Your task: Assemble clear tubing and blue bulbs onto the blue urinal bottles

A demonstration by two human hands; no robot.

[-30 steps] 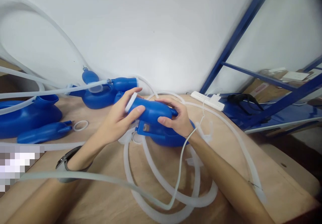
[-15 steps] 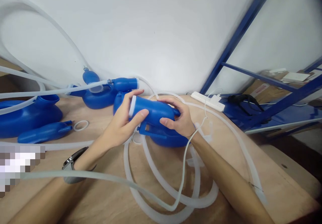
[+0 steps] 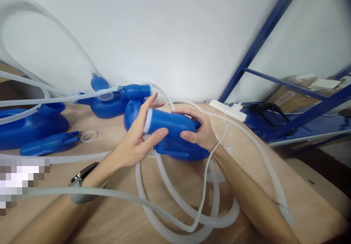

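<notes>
A blue plastic funnel-like piece (image 3: 172,122) with a wide end and a narrow spout lies across both hands. My left hand (image 3: 139,138) cups its wide end, where a white ring (image 3: 147,121) sits on the rim; the thumb presses the near side while the upper fingers stretch past the rim. Round the narrow end, my right hand (image 3: 201,128) is closed, thumb in front and fingers over the top. Directly beneath lies a blue bottle (image 3: 189,152) with a handle, partly hidden by the piece. Clear hose (image 3: 178,196) is coiled on the table before it.
At left are another blue bottle (image 3: 33,127), a loose blue funnel piece (image 3: 49,144) and a white ring (image 3: 89,136). More blue bottles (image 3: 109,105) with hoses stand by the wall. A power strip (image 3: 227,110) lies near a blue metal frame (image 3: 260,42). A thin cable (image 3: 204,178) crosses my right wrist.
The piece has shifted slightly right and down with both hands. My left upper fingers have lifted and spread away from the rim, and the left thumb has slid along the piece.
</notes>
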